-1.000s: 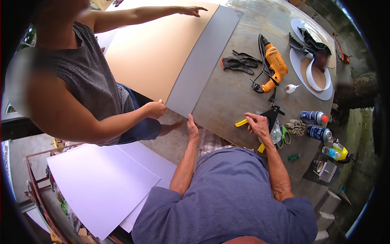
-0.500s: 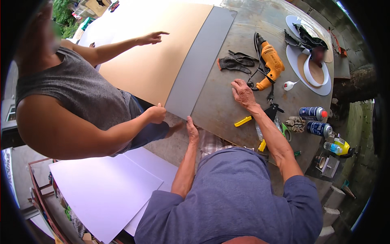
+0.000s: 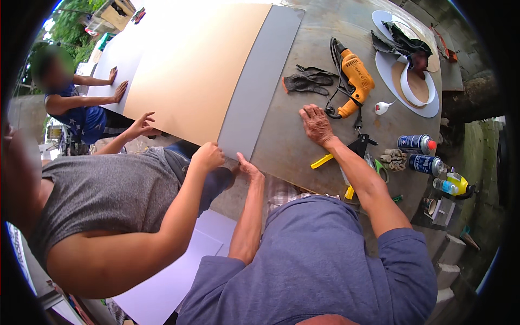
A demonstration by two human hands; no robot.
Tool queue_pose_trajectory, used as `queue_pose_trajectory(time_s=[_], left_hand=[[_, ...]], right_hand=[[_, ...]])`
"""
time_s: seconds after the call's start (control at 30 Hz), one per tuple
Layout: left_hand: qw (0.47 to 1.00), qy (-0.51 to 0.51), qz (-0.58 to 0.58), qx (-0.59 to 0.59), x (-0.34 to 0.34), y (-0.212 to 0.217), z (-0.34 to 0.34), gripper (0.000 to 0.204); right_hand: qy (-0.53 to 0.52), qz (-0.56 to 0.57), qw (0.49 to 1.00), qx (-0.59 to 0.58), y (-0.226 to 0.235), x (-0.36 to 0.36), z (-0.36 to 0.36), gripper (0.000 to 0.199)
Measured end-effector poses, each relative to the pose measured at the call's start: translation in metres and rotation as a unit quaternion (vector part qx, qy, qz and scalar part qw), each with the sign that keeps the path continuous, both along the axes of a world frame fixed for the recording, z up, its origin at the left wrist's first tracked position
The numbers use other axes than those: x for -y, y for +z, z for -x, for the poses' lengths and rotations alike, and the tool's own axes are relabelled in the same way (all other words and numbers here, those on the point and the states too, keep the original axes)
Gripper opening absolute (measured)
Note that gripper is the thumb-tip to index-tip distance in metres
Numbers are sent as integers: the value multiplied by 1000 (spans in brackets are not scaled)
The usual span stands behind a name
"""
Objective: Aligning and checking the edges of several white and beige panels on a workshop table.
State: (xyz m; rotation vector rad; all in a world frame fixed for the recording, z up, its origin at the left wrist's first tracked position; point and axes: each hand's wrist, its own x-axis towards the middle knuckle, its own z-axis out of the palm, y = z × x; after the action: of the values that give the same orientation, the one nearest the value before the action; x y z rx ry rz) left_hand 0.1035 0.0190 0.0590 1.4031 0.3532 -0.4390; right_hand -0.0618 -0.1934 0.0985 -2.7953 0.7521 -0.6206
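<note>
At the near edge of a metal table (image 3: pixel 279 143), the left hand (image 3: pixel 251 170) touches the corner of a long, smooth grey sheet (image 3: pixel 261 76), its fingers stretched along the rim; whether they pinch it, I cannot tell. The grey sheet lies flat, a straight-sided strip alongside a broad tan sheet (image 3: pixel 200 59) with a matte face. The right hand (image 3: pixel 317 127) rests on the dull, stained table with bent knuckles, grasping nothing visible, just beside the bunched black cord (image 3: pixel 331 111) of an orange drill (image 3: pixel 356 78).

A co-worker's hand (image 3: pixel 210 156), fingers curled in, is at the near corner of the tan sheet. Farther off, another person's hands (image 3: pixel 120 91) are spread on a pale sheet (image 3: pixel 127 62).

Near the drill lies a crumpled dark fabric glove (image 3: pixel 307 83). A black tool (image 3: pixel 360 145) with a yellow handle sits nearer the body. Toward the right edge lie two cylindrical metal cans (image 3: pixel 413 143) and a pale oval board (image 3: pixel 385 81) bearing a thin white ring (image 3: pixel 431 89).
</note>
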Motion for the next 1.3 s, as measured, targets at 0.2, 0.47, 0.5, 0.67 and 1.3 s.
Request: queue_pose_trajectory(time_s=[0.2,0.47,0.5,0.67,1.3], left_hand=[[963,-257,72,-39,24,49,-26,61],[839,-401,342,-136,35,65,-72,48],[912,-304,256,-100,33,52,-68,48],[982,35,-183,32,14,-32,-12,57],[969,56,-233,67,13,-7,-1,67]], right_hand=[[7,5,1000,-5,0,1,-1,37],[-11,15,1000,-15,6,-3,-4,39],[-15,13,1000,-22,7,-4,-5,38],[-11,33,999,-1,2,-6,-4,38],[-37,26,998,-44,0,-11,-17,36]])
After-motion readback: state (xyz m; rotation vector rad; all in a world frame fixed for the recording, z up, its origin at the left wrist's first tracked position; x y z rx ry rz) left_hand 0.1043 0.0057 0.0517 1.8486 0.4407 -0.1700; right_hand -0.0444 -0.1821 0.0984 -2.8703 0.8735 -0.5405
